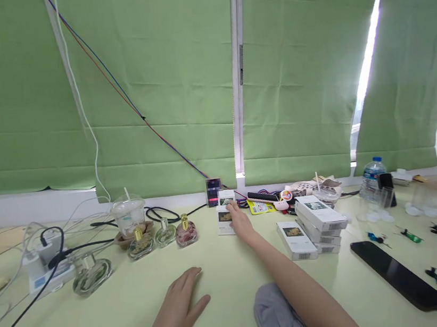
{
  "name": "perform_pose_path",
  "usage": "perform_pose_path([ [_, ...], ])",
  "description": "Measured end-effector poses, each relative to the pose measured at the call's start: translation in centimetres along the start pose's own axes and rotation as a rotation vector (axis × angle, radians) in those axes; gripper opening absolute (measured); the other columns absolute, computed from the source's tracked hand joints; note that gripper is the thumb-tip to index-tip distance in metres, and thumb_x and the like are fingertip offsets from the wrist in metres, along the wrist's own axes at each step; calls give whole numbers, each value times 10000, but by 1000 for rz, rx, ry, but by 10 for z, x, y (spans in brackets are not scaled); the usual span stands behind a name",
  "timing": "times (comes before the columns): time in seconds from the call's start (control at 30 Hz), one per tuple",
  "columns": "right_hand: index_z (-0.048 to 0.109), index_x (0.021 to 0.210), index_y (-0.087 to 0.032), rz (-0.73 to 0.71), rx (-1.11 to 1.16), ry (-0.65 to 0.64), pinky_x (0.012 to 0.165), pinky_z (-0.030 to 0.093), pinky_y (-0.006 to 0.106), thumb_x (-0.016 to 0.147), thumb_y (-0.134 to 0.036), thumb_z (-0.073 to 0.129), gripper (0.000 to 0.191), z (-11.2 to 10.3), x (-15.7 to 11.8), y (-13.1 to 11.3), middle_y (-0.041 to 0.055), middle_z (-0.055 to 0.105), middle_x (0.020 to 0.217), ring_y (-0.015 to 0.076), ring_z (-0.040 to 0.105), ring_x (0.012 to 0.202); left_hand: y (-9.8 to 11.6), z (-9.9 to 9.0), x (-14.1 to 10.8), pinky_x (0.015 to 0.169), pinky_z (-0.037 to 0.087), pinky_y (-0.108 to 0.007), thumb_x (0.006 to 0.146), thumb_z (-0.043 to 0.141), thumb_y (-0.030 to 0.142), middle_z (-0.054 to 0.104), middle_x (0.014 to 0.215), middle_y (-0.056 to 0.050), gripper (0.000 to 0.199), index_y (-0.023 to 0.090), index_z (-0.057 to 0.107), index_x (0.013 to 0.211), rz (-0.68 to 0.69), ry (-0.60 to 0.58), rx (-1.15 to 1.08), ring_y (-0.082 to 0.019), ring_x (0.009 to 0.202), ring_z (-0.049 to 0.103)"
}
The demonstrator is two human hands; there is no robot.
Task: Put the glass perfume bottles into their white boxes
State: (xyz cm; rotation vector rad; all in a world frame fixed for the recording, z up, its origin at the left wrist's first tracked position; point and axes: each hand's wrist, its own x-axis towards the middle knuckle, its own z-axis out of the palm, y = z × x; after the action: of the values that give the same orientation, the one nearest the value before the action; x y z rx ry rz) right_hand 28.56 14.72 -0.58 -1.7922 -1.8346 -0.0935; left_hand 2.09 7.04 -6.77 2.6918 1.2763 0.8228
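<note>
My left hand (pixel 178 309) lies flat on the pale green table, holding nothing, its fingers stretched and the thumb apart. My right hand (pixel 242 223) reaches forward and grips the right edge of a small white box (pixel 224 228) with a picture on its face. Behind it is another similar white box (pixel 226 197), close to a phone (pixel 213 192) with a lit screen. Left of these stand glass perfume bottles: a pink one (pixel 186 234), a green one (pixel 166 236) and a yellowish one (pixel 141 246). A larger clear bottle (pixel 92 275) stands farther left.
White boxes are stacked (pixel 320 217) at the right, with a single box (pixel 297 241) beside them. A black phone (pixel 398 274), small blue and green items and a water bottle (pixel 373 178) lie beyond. A plastic cup (pixel 129 215), power strip (pixel 52 276) and cables occupy the left.
</note>
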Motion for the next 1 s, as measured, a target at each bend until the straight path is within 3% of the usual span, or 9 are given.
perform_pose_path([
  [0.13,414,1239,-266,80,-70,9,734,454,281,703,37,406,615,6,13,2,44,235,1506,172,610,903,-3,2,-1,972,484,-414,846,518,488,577,1295,-76,475,242,531,1253,1,-12,26,-264,1173,550],
  [0.37,404,1281,-257,111,-49,19,780,468,307,740,39,362,619,17,29,8,48,144,1534,188,586,1004,1,-1,-3,977,484,-421,841,519,502,572,1300,-65,419,279,589,1188,-10,-35,8,-272,1181,544],
  [0.63,385,1321,-241,118,12,6,914,421,316,710,57,389,680,20,42,15,82,198,1516,199,509,1162,1,0,-4,986,468,-448,853,511,481,558,1308,-73,391,289,590,1185,-17,-51,-20,-286,1190,527],
  [0.87,386,1315,-223,127,21,-17,915,417,308,713,79,378,674,19,45,13,101,198,1510,201,510,1163,11,-11,-2,1003,439,-465,865,480,478,543,1308,-83,383,278,583,1175,-43,-117,-20,-286,1202,506],
  [1.0,373,1321,-228,135,31,-47,900,425,300,724,77,401,671,16,45,11,97,169,1518,197,530,1141,14,-13,-1,982,451,-449,859,498,447,563,1266,-80,346,276,592,1145,-21,-89,-25,-279,1166,529],
])
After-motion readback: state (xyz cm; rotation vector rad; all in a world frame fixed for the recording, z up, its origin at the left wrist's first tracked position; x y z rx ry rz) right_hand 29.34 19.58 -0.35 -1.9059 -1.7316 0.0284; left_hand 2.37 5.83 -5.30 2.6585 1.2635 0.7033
